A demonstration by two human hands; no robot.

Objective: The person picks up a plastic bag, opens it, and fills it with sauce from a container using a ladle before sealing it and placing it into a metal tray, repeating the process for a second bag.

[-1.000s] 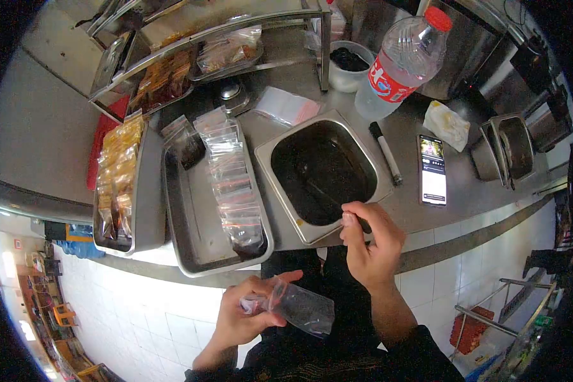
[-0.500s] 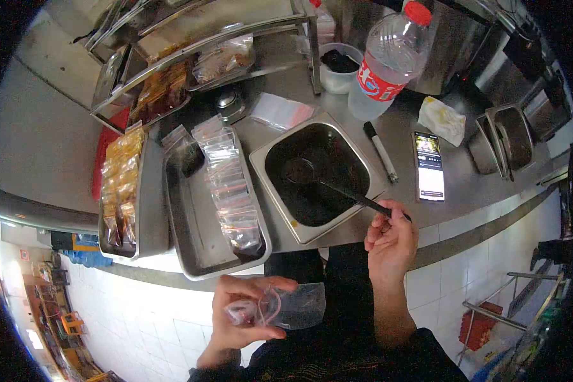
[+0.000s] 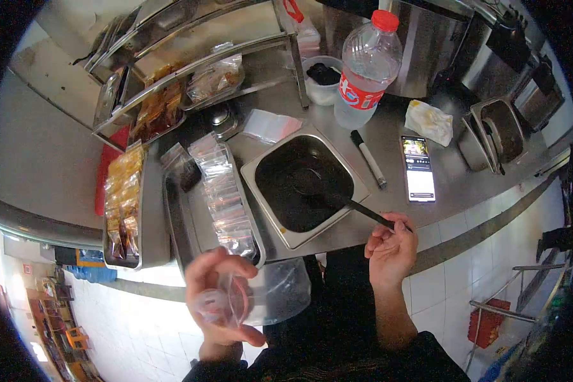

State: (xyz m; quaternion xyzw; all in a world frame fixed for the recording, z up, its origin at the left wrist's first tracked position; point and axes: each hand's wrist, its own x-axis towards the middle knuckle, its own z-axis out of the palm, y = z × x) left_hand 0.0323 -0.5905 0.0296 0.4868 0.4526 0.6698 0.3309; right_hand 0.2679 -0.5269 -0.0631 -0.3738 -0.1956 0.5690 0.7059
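My left hand (image 3: 219, 299) grips a small clear zip bag (image 3: 283, 290) by its mouth, which is spread round between thumb and fingers. The bag's body stretches to the right and looks unfilled. My right hand (image 3: 393, 251) is closed on the handle of a black ladle (image 3: 370, 213). The ladle's bowl rests in dark sauce (image 3: 315, 162), inside a square steel container (image 3: 288, 237). Left of it lies a long steel tray (image 3: 184, 232) with a row of small filled zip bags (image 3: 219, 191).
Another steel tray (image 3: 149, 248) holds yellowish bagged portions. Beyond the sauce stand a water bottle (image 3: 369, 70) and a white tub (image 3: 321, 86). A marker (image 3: 368, 159), a lit phone (image 3: 418, 172), a crumpled cloth (image 3: 430, 121) and a stack of flat bags (image 3: 270, 125) lie on the steel counter.
My left hand has moved a little left and up, nearer the long tray, with the bag. The ladle bowl sits lower in the sauce. My view has shifted slightly.
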